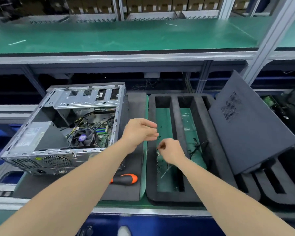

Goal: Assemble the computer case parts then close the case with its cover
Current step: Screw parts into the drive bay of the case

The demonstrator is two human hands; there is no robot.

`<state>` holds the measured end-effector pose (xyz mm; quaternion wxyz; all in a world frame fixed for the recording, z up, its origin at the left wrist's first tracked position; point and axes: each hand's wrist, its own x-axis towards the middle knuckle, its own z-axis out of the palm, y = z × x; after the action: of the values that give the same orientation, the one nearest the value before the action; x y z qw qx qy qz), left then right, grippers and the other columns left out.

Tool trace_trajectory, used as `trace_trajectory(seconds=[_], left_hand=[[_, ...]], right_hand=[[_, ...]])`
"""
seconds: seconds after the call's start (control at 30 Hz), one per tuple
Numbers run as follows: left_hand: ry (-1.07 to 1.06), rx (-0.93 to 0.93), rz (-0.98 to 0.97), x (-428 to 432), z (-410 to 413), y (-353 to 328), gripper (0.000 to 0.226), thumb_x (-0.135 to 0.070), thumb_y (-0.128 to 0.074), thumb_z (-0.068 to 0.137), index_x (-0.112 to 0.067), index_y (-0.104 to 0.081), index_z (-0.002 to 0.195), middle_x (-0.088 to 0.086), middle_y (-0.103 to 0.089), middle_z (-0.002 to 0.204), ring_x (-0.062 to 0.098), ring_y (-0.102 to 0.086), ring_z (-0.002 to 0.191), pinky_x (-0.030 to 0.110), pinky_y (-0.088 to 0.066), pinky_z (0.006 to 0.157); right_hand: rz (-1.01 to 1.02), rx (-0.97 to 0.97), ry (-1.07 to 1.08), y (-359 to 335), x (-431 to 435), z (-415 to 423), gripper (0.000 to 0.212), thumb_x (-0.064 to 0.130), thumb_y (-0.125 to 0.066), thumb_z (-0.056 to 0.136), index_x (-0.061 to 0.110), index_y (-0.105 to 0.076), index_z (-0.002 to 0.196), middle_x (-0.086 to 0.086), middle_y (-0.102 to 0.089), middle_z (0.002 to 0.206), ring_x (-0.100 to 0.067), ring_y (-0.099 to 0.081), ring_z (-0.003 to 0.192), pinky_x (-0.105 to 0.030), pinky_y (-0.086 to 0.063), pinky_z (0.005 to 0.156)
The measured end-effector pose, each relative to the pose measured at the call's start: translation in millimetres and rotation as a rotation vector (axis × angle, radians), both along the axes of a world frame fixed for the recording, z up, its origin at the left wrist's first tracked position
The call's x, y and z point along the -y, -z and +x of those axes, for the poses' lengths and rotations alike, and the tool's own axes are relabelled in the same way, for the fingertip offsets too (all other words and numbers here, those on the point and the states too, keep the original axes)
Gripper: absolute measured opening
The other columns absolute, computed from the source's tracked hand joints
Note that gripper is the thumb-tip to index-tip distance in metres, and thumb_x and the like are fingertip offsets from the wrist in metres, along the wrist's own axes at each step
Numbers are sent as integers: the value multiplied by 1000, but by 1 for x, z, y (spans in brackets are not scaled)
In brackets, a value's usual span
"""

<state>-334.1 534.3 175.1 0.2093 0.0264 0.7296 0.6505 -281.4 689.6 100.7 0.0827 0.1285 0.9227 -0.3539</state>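
Note:
The open computer case [61, 126] lies on its side at the left, with its motherboard, fan and power supply showing. Its dark cover panel [250, 126] leans tilted on the foam at the right. Several small screws [160, 165] lie in the left slot of the black foam tray [152, 184]. My right hand [172, 152] hovers over that slot with its fingertips pinched together, apparently on a small screw. My left hand [140, 132] floats above the tray's left edge, fingers loosely curled and holding nothing I can see.
An orange-and-black screwdriver [124, 178] lies on the grey mat in front of the case. Black cables [197, 147] rest in the tray's middle slot. A second foam tray [279, 188] sits at the right. A green shelf [126, 36] overhangs the back.

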Motion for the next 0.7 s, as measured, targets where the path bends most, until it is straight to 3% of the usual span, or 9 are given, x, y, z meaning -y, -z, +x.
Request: trace_trajectory(seconds=[0.07,0.2,0.33,0.43,0.57,0.63,0.7], left_hand=[[2,-33,-115,-15,3,19,14,-2,-79,83,-8,-77,95,15,-78,83,22,-78,80,33,-64,74],[78,-187,-443,-43,4,59,13,-16,-84,76,-25,-78,83,-6,-75,67,11,-73,65,18,-57,64],[244,-340,-639,-62,-3,91,16,-13,-84,79,-27,-76,82,-14,-70,70,6,-68,72,25,-56,84],[375,-507,-789,-70,-12,108,12,-15,-79,86,-25,-78,93,-9,-75,88,16,-68,88,31,-53,93],[548,-687,-1019,-82,-18,131,25,-11,-60,96,-27,-73,112,1,-74,108,27,-63,103,34,-47,94],[621,-731,-1135,-90,-9,138,19,-17,-63,95,-24,-72,110,7,-72,104,30,-63,100,35,-45,87],[700,-778,-1252,-98,3,144,7,-17,-64,92,-20,-69,95,6,-72,98,28,-63,97,36,-41,81]], right_hand=[[88,-53,77,1,-26,-4,25,1,-57,94,10,-79,101,-6,-75,111,-24,-68,105,-26,-51,90],[195,-63,80,4,-59,-7,27,-1,-59,94,10,-79,109,-9,-68,120,-25,-64,113,-30,-48,100],[235,-75,23,13,-71,-5,27,-2,-64,91,8,-79,111,-8,-69,122,-24,-62,116,-26,-44,101],[204,-66,31,18,-77,-4,28,1,-67,91,11,-78,114,-5,-70,127,-22,-60,123,-21,-38,104],[193,-39,-31,23,-88,-8,28,10,-74,90,17,-78,117,-2,-71,130,-21,-60,126,-32,-42,113],[171,-48,-32,25,-92,-7,28,13,-76,90,19,-78,118,-2,-71,131,-20,-60,127,-34,-42,113],[140,-56,-20,27,-95,-5,30,13,-78,89,20,-78,118,-1,-69,136,-17,-60,131,-34,-42,115]])
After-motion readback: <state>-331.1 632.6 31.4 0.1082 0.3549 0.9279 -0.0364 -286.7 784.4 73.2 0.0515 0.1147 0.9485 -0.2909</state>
